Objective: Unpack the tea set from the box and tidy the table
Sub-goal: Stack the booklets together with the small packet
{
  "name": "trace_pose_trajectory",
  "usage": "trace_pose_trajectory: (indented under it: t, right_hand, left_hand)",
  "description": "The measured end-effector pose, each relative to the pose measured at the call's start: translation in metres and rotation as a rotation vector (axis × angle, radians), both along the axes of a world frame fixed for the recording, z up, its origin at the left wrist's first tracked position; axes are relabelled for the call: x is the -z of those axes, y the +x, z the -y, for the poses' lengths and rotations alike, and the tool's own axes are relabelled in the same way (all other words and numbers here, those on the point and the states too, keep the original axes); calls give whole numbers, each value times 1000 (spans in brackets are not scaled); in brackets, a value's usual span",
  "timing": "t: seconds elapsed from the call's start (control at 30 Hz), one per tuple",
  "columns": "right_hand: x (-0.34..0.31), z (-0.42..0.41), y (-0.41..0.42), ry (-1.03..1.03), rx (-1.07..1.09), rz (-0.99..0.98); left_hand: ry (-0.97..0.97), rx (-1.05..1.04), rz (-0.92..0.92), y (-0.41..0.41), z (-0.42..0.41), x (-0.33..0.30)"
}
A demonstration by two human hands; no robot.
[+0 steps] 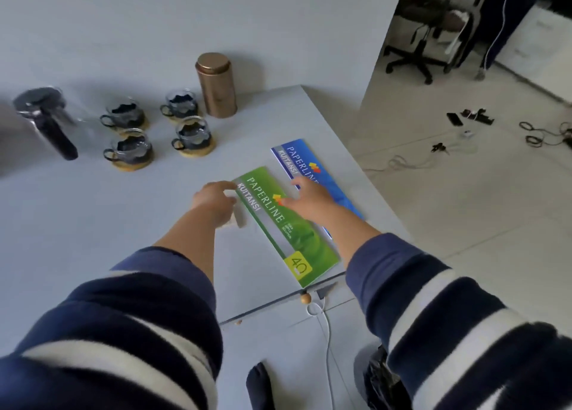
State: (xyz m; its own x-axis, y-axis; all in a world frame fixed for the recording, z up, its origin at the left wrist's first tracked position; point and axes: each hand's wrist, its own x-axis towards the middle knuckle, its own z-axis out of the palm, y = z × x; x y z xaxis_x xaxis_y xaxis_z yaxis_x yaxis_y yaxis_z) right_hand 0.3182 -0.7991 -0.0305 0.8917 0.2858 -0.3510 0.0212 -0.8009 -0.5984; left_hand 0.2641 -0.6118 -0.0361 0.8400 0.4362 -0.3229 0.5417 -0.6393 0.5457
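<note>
Four glass cups (158,128) on coasters stand unpacked at far left between a glass teapot (46,118) and a copper canister (216,84); no box is visible. Nearer, the left hand (213,203) curls on the green receipt book's (284,224) left edge. The right hand (306,197), fingers spread, presses its cover beside a blue receipt book (312,168), so tidying appears to remain.

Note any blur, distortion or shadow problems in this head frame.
Head view: wide-angle bending curves the pale grey table edge; the glass teapot with black handle at far left is smeared and soft; the copper cylindrical tin casts only a faint shadow, so the light is even and diffuse; print on the green receipt booklet stays legible; no strong glare.
</note>
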Motion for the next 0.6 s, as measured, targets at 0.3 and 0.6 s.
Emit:
trace_pose_trajectory:
  t: [0.3,0.6]
  right_hand:
    - [37,-51,11,-291,96,-50]
    - [37,-56,19,-220,181,-161]
  left_hand:
    - [164,61,-257,1,-44,38]
    - [-182,22,-278,19,-73,31]
